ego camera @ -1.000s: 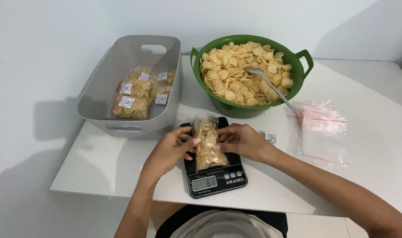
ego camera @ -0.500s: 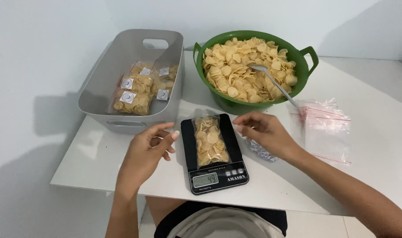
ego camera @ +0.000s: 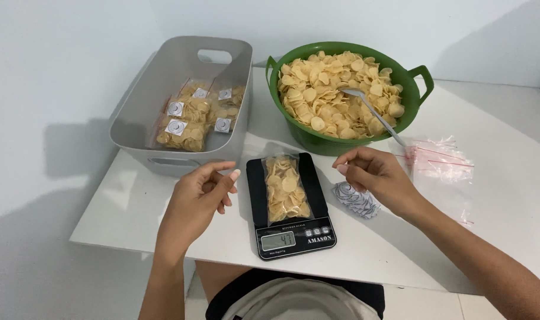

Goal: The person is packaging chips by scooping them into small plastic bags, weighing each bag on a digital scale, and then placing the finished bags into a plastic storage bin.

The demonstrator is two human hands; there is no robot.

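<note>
A clear bag of round yellow crackers (ego camera: 286, 189) was left lying flat on the black kitchen scale (ego camera: 290, 207), its long axis running away from the person, mouth toward the green basin (ego camera: 348, 89). Both hands had been drawn back from it since a second before: the left hand (ego camera: 200, 198) loosely curled and empty, the right hand (ego camera: 373, 175) half-closed, empty, above small white labels (ego camera: 357, 199) on the worktop (ego camera: 133, 207). Labelled packs (ego camera: 190, 118) were stacked in the grey tub (ego camera: 163, 77).
</note>
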